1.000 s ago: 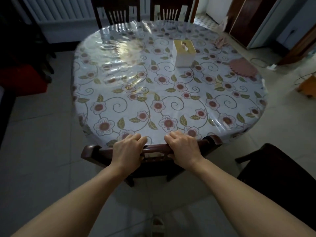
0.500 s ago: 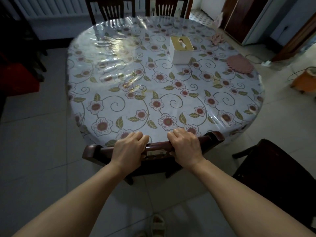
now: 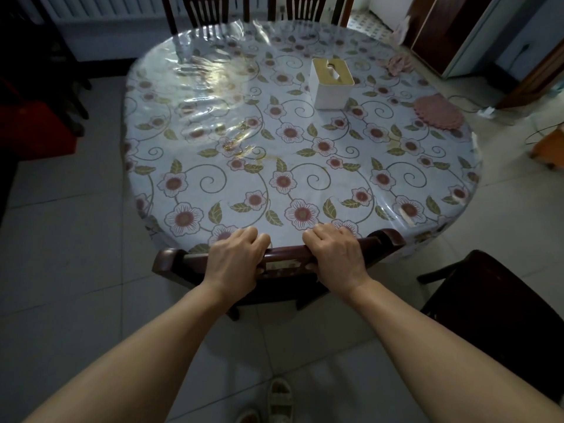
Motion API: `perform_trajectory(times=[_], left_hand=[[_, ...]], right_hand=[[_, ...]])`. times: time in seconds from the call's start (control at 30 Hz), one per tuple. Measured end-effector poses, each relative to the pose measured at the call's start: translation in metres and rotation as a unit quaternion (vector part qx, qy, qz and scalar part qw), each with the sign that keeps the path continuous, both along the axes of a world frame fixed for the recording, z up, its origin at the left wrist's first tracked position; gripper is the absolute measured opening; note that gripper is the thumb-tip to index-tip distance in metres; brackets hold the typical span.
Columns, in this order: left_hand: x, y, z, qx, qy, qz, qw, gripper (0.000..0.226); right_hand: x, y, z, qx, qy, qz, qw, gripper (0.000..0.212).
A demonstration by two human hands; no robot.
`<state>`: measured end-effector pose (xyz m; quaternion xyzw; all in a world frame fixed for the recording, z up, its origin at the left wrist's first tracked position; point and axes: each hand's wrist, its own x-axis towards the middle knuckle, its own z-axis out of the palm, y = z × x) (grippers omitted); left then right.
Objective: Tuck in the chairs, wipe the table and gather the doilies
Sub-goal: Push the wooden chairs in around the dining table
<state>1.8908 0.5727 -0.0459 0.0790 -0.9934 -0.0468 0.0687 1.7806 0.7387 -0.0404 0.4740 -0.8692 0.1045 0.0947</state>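
Observation:
A dark wooden chair [image 3: 384, 244] stands at the near edge of the round table [image 3: 213, 123], which wears a floral cloth under clear plastic. My left hand [image 3: 236, 261] and my right hand [image 3: 334, 254] both grip the chair's top rail, fingers curled over it. The chair's back touches the table edge and its seat is hidden beneath. A pink doily [image 3: 438, 112] lies at the table's right edge. A crumpled pink cloth [image 3: 398, 64] sits at the far right.
A white tissue box [image 3: 331, 83] stands right of the table's centre. Two chairs [image 3: 210, 10] are pushed in at the far side. Another dark chair [image 3: 500, 312] stands on the floor at my right. A red box [image 3: 33, 129] sits at left.
The chair has slid a little further under the table with both hands on its rail, and the view has moved closer.

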Motion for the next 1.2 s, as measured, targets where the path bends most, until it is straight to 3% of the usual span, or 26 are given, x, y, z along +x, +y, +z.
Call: perform_trajectory(times=[0.3, 0.53, 0.63, 0.8, 1.2], left_hand=[[0.000, 0.006, 0.004, -0.030, -0.023, 0.031, 0.999, 0.050], [0.002, 0.018, 0.012, -0.013, -0.053, 0.081, 0.995, 0.033], [0.005, 0.024, 0.023, 0.007, -0.057, 0.085, 0.995, 0.041], [0.011, 0.040, 0.053, 0.033, -0.047, 0.051, 0.997, 0.069], [-0.003, 0.124, 0.111, 0.067, -0.004, -0.083, 0.994, 0.066]], right_hand=[[0.004, -0.001, 0.004, 0.055, 0.013, -0.030, 0.998, 0.037], [0.003, -0.003, 0.007, 0.129, 0.007, -0.074, 0.989, 0.064], [0.005, 0.000, 0.018, 0.189, -0.043, -0.053, 0.980, 0.076], [0.018, 0.021, 0.052, 0.182, -0.100, -0.070, 0.976, 0.085], [0.053, 0.128, 0.113, 0.162, -0.094, -0.193, 0.963, 0.084]])
